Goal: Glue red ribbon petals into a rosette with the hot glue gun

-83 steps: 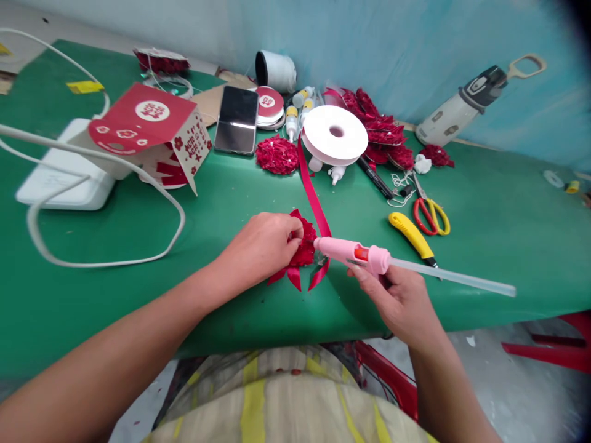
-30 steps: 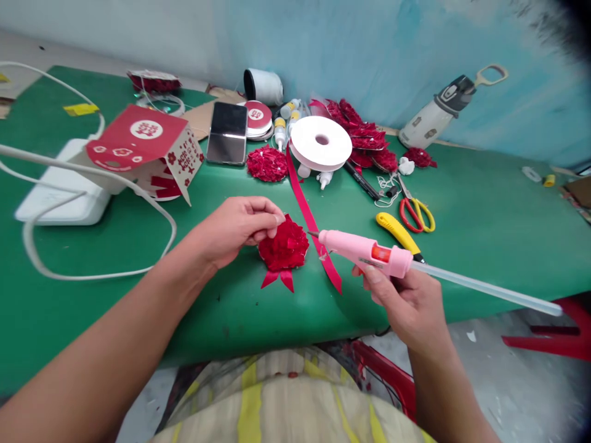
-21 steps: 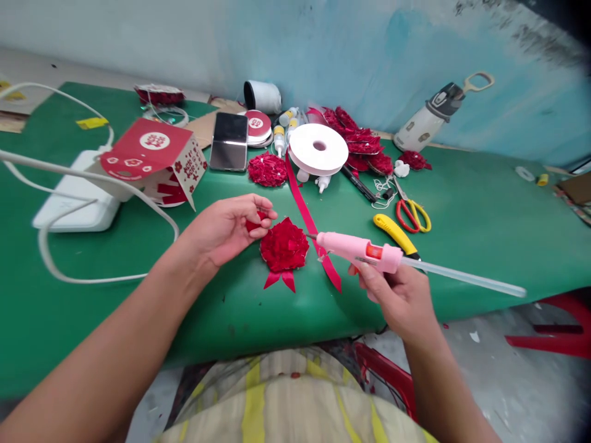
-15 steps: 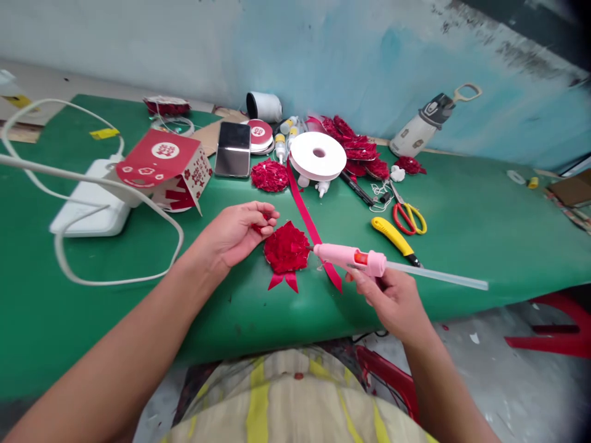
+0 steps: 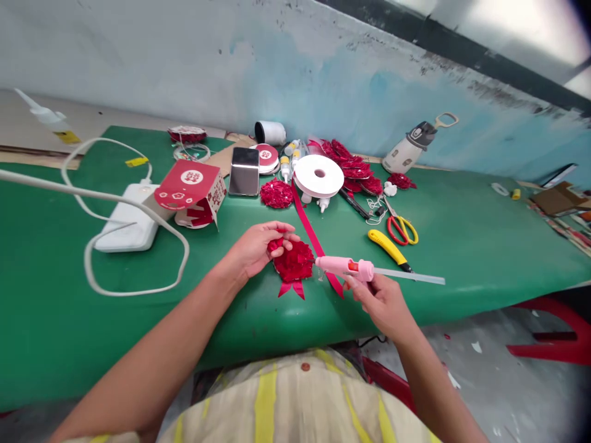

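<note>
A red fabric rosette [image 5: 295, 263] with two ribbon tails lies on the green table. My right hand [image 5: 381, 301] is closed round a pink glue gun [image 5: 341, 266], a long clear glue stick jutting from its back. The gun's nozzle points left at the rosette's right edge. At the rosette's upper left, my left hand [image 5: 261, 246] has its fingers curled round a small red fabric piece [image 5: 276, 245], mostly covered by the fingers. A red ribbon [image 5: 311, 234] runs from the white spool [image 5: 318, 176] down to behind the gun.
A yellow cutter knife [image 5: 388, 246] and scissors [image 5: 401, 227] lie right of the gun. Behind are a phone [image 5: 244, 172], more red rosettes [image 5: 348, 160], and a bottle [image 5: 409, 147]. At left, a white cable [image 5: 138, 291] loops by a power bank [image 5: 129, 224] and red box [image 5: 189, 184].
The view has tilted up and shifted. My left hand now reaches over the rosette's upper left with the red piece. The glue gun stays at the rosette's right edge.
</note>
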The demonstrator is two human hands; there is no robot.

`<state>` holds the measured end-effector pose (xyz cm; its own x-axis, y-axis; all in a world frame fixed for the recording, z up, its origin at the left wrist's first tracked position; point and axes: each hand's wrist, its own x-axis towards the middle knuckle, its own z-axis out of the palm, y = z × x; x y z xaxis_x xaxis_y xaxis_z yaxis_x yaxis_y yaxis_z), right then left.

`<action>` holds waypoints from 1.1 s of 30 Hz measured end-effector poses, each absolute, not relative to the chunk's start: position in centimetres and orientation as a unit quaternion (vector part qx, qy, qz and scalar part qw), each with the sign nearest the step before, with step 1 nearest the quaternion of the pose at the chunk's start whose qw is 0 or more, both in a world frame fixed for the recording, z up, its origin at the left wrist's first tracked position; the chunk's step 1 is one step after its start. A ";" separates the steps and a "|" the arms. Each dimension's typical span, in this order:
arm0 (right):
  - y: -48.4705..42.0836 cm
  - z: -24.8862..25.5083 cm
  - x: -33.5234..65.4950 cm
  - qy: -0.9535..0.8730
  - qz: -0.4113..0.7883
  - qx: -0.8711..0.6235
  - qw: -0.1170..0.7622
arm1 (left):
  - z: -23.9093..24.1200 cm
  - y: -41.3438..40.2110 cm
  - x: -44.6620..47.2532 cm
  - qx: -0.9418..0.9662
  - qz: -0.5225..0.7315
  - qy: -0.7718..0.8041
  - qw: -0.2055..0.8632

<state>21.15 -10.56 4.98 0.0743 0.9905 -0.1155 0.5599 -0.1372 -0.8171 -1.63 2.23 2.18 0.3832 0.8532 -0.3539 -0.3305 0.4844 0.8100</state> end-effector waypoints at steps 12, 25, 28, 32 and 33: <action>-10.1 4.1 21.1 -0.548 0.393 -0.657 0.337 | 3.2 2.0 -1.7 0.337 0.337 0.413 0.776; -10.5 3.1 21.6 -0.556 0.378 -0.659 0.337 | 3.6 1.6 -1.1 0.450 0.318 0.451 0.702; -10.5 2.9 21.8 -0.565 0.370 -0.659 0.330 | 3.2 1.8 -1.3 0.483 0.332 0.476 0.656; -10.6 2.5 21.9 -0.561 0.379 -0.657 0.332 | 2.9 2.1 -1.7 0.463 0.347 0.479 0.660; -10.6 2.5 21.9 -0.560 0.379 -0.658 0.331 | 2.9 2.1 -1.9 0.456 0.346 0.477 0.668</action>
